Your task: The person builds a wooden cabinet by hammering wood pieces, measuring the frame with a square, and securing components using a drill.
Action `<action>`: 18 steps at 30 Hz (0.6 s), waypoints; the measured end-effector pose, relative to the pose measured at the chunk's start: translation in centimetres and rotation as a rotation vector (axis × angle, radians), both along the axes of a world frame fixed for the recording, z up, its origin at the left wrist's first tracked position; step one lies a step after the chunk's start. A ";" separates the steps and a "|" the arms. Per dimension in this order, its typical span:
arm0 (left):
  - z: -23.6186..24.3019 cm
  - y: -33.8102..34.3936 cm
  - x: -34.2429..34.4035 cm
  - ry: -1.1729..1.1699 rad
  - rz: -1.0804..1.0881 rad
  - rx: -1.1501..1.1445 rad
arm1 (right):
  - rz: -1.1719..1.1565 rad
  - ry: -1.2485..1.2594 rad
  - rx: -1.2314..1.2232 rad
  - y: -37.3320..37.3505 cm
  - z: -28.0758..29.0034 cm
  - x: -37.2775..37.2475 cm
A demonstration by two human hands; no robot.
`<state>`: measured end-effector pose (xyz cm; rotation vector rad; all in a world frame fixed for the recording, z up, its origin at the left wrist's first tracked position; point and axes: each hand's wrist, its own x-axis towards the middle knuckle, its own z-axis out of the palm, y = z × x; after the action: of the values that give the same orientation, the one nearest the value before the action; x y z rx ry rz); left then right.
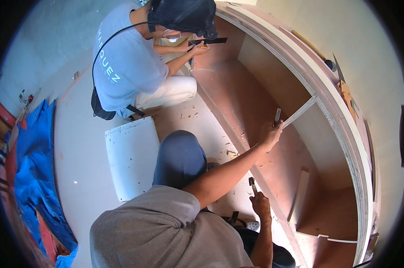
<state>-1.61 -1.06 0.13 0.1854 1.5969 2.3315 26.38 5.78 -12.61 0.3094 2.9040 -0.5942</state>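
My left hand (270,135) reaches over the cabinet, fingers closed around what looks like a chisel (278,115). It is close to the end of the pale divider strip (300,110); whether they touch, I cannot tell. Lower down, my right hand (261,204) grips a hammer (253,184), its dark head up and apart from the chisel. The large open cabinet frame (237,89) lies in front of me, reddish-brown inside. A loose pale wooden strip (298,196) leans inside it near my right hand.
A co-worker (130,67) kneels at the far end, holding a flat black tool (217,40) and an orange pencil. A white panel (132,158) lies on the floor beside my knee, with wood shavings (232,153) by the cabinet edge. Blue tarp (43,174) lies left; a saw (338,67) rests beyond.
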 end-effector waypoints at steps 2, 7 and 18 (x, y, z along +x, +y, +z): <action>-0.7 -0.2 0.1 -0.040 -0.032 -0.017 | -0.034 0.018 0.003 0.0 0.4 -0.5; -2.5 0.4 -0.8 -0.117 0.080 0.009 | 0.001 0.012 -0.012 0.0 1.2 -0.2; -7.2 0.8 5.0 -0.010 0.460 0.032 | -0.385 -0.156 0.051 2.8 -2.1 1.1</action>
<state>3.41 -0.30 -7.03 -0.2111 1.7443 2.6849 27.46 8.62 -14.70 0.8919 2.7250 -0.5194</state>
